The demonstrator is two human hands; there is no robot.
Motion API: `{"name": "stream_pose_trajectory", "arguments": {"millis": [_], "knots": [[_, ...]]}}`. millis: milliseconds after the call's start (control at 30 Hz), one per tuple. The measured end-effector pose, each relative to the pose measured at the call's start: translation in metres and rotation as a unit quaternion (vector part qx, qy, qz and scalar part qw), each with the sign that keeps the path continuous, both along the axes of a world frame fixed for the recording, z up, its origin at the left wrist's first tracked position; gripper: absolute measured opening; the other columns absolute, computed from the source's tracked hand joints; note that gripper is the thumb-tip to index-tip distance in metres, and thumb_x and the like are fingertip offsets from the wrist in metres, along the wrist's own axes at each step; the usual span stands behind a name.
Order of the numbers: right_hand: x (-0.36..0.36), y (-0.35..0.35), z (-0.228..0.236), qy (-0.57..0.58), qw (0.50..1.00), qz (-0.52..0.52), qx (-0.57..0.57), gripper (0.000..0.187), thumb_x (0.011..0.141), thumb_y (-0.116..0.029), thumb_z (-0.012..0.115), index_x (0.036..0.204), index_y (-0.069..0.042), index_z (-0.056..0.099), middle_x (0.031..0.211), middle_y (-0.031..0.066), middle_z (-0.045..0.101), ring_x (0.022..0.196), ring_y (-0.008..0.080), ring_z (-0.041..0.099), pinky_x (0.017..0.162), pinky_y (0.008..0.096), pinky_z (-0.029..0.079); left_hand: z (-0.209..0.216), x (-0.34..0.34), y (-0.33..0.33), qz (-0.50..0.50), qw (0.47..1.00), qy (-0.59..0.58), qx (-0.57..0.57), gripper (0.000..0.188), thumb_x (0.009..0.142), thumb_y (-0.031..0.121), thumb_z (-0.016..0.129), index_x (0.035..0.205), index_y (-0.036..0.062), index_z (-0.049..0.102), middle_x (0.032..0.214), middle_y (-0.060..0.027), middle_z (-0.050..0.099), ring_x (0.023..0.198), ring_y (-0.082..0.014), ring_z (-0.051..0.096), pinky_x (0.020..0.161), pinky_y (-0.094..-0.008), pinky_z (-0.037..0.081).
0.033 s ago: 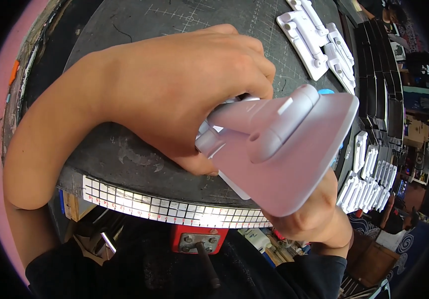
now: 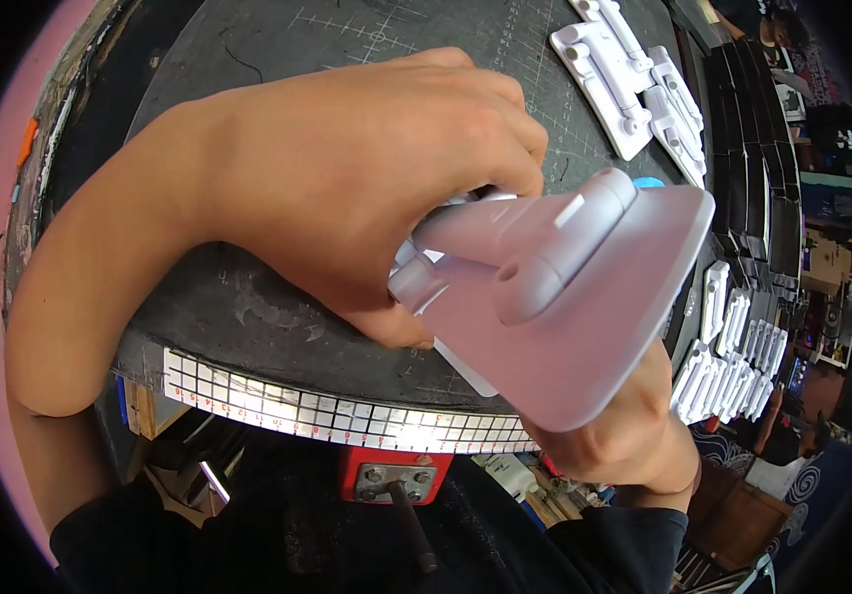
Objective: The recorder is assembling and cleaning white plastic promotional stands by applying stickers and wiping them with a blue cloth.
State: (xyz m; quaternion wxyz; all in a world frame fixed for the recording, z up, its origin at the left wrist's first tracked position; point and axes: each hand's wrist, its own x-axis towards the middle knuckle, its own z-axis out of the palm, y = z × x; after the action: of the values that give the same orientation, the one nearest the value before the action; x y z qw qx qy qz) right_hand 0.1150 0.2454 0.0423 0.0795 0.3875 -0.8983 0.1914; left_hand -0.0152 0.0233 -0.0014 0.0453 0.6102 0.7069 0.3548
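Observation:
My left hand (image 2: 377, 168) reaches across from the left and is closed around the folding arm and base of a white phone stand (image 2: 584, 317). The stand's smooth plate is tilted up toward me, with its round hinge on top. Its lower edge rests near the front of the dark work mat (image 2: 248, 307). My right hand (image 2: 614, 436) is behind and below the plate, which hides its fingers, so I cannot tell what they hold. A bit of something blue (image 2: 649, 182) peeks out past the plate's far edge.
More white folding stands (image 2: 609, 84) lie at the far right of the mat, and several others are lined up (image 2: 728, 366) farther right. Black boxes (image 2: 743, 148) are stacked beyond. A white ruler strip (image 2: 317, 411) runs along the front edge, above a red vise-like fixture (image 2: 396, 475).

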Motion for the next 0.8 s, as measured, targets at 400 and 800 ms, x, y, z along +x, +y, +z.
{"name": "stream_pose_trajectory", "arguments": {"millis": [400, 800], "knots": [[-0.005, 0.001, -0.001, -0.001, 1.000, -0.012, 0.001, 0.038, 0.066, -0.004, 0.076, 0.103, 0.009, 0.077, 0.098, 0.0135, 0.067, 0.083, 0.0266, 0.068, 0.067, 0.0359, 0.058, -0.004, 0.000, 0.000, -0.001, 1.000, 0.001, 0.000, 0.061, 0.065, 0.025, 0.097, 0.117, 0.0053, 0.071, 0.109, -0.0092, 0.071, 0.111, -0.0300, 0.067, 0.100, -0.0437, 0.049], [0.001, 0.004, 0.003, 0.018, 1.000, -0.026, 0.000, 0.038, 0.063, -0.005, 0.073, 0.100, 0.007, 0.077, 0.098, 0.0128, 0.069, 0.083, 0.0267, 0.070, 0.068, 0.0362, 0.058, -0.028, -0.001, 0.008, 0.044, 0.996, 0.047, 0.060, 0.062, 0.066, 0.026, 0.099, 0.117, 0.0041, 0.072, 0.109, -0.0108, 0.072, 0.111, -0.0317, 0.068, 0.101, -0.0436, 0.049]]}}
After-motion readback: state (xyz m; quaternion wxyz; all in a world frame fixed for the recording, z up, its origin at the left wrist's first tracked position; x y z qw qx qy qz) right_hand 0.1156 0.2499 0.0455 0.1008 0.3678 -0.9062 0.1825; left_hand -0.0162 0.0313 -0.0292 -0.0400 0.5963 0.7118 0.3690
